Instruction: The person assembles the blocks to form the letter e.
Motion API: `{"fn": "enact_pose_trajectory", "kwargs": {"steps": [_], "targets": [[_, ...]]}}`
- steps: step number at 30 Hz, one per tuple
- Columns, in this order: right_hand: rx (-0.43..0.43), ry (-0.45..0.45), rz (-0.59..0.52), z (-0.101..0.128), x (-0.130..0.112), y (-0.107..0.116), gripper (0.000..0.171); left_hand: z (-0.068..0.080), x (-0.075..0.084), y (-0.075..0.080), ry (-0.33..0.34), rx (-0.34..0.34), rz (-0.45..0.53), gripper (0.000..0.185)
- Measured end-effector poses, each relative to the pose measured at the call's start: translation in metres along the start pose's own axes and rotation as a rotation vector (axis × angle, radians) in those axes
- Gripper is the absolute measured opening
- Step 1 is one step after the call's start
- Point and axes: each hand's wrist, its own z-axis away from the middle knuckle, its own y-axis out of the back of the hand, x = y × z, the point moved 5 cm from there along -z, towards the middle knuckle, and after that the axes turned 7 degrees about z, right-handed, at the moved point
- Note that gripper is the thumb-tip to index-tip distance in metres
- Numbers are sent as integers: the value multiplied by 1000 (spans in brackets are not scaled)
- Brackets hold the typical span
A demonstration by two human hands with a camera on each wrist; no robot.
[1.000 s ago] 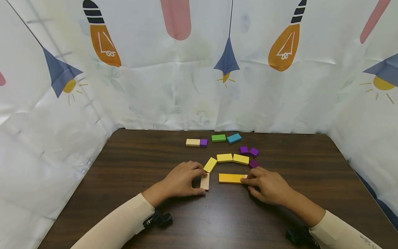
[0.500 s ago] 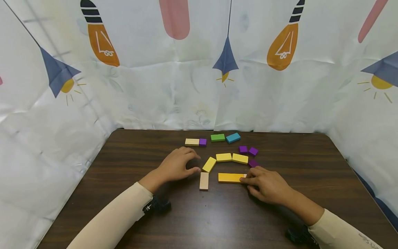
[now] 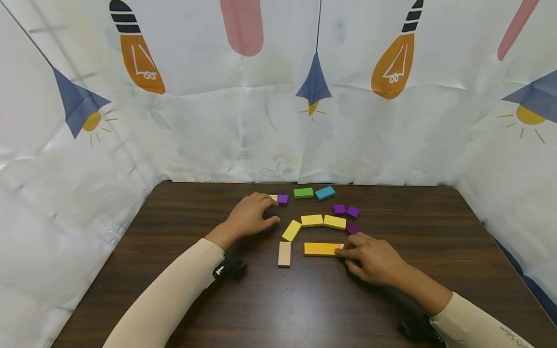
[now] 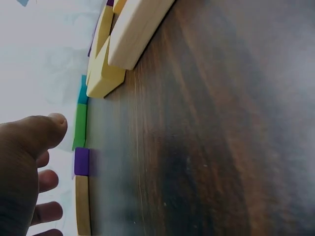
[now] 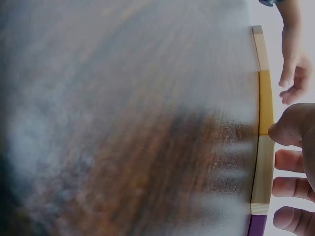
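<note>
My left hand (image 3: 248,215) is over the table's back left, fingers spread and holding nothing. Its fingertips overlap a grooved light wooden block (image 3: 273,197) that sits beside a purple block (image 3: 283,199). My right hand (image 3: 374,258) lies low at the right end of a long orange block (image 3: 319,249), fingertips resting there. A light wooden block (image 5: 262,172) adjoins the orange one in the right wrist view, thumb at the seam; in the head view this hand mostly hides it. Three yellow blocks (image 3: 292,231) curve behind the orange block, near a plain wooden block (image 3: 284,254).
Green (image 3: 303,193) and blue (image 3: 325,193) blocks lie near the dark wood table's (image 3: 261,309) back edge. Several purple blocks (image 3: 339,210) sit behind my right hand. A patterned white curtain (image 3: 243,121) hangs round the back and sides.
My left hand has let go of the plain wooden block and moved away toward the table's back, reaching the grooved block. My right hand keeps its place.
</note>
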Motion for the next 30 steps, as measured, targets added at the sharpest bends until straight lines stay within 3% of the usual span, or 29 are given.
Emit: {"fn": "enact_pose_trajectory", "kwargs": {"steps": [18, 30], "targets": [[4, -3, -9, -1, -1, -1, 32, -28, -3, -15, 68, -69, -71, 51], [3, -3, -3, 0, 1, -2, 32, -30, -3, -20, 22, -64, -119, 44]]}}
